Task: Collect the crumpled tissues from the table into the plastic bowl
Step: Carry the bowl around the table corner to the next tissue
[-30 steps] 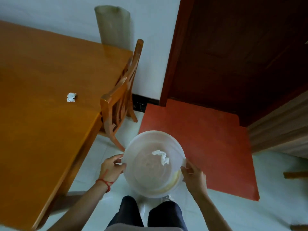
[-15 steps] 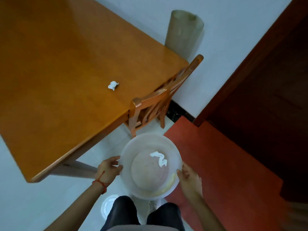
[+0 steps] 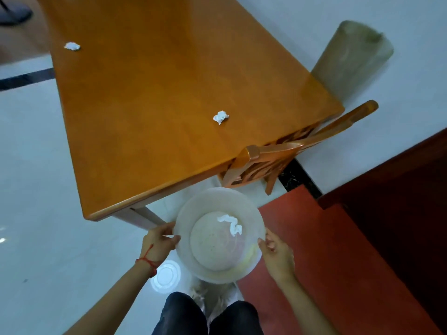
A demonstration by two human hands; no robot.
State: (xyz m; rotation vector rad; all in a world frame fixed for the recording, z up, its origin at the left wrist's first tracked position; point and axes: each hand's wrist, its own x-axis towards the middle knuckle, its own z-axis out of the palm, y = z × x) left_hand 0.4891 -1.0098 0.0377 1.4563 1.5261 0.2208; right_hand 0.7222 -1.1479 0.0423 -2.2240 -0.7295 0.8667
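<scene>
Plastic bowl (image 3: 219, 234) held off the table (image 3: 154, 97), just beyond its near corner; left hand (image 3: 158, 245) and right hand (image 3: 278, 256) clamped on opposite rims; one tissue (image 3: 230, 223) inside; crumpled tissue (image 3: 220, 117) near the table's chair-side edge; another, perhaps tissue (image 3: 72, 46), at its far end.

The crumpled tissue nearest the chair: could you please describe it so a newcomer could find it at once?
Start at the orange wooden table and go to the end beside the wooden chair. There lies the near crumpled tissue, a small white wad. The far tissue sits by the opposite edge, and a third tissue is already in the plastic bowl.
</scene>
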